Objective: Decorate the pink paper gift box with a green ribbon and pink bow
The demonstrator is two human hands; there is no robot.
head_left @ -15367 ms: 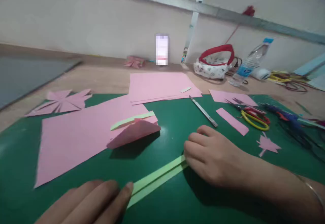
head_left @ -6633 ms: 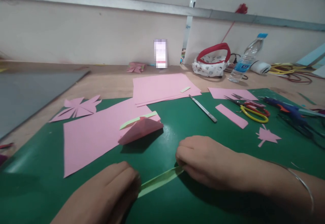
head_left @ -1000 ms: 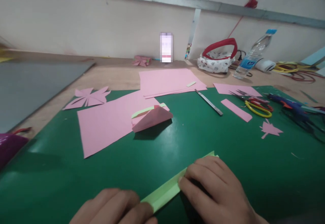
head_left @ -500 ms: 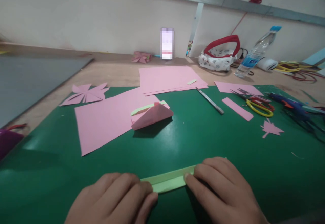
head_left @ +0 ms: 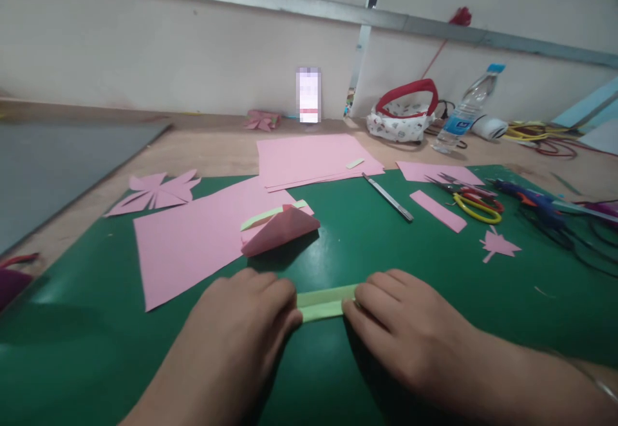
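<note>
A light green paper strip, creased along its length, lies between my two hands on the green mat. My left hand is closed over its left end, thumb against the near edge. At the other end my right hand pinches the strip between thumb and curled fingers. Both ends of the strip are hidden under my fingers. Just beyond my hands stands a folded pink paper piece with a green strip along its top, partly over a pink sheet.
Farther back lie more pink sheets and a pink butterfly cutout. To the right are a cutter knife, a pink strip, scissors, a star-like cutout and a blue glue gun. A water bottle stands behind.
My hands and the green strip have moved away from me, toward the folded pink piece. My left hand has turned and covers the strip's left end; both hands keep their grip.
</note>
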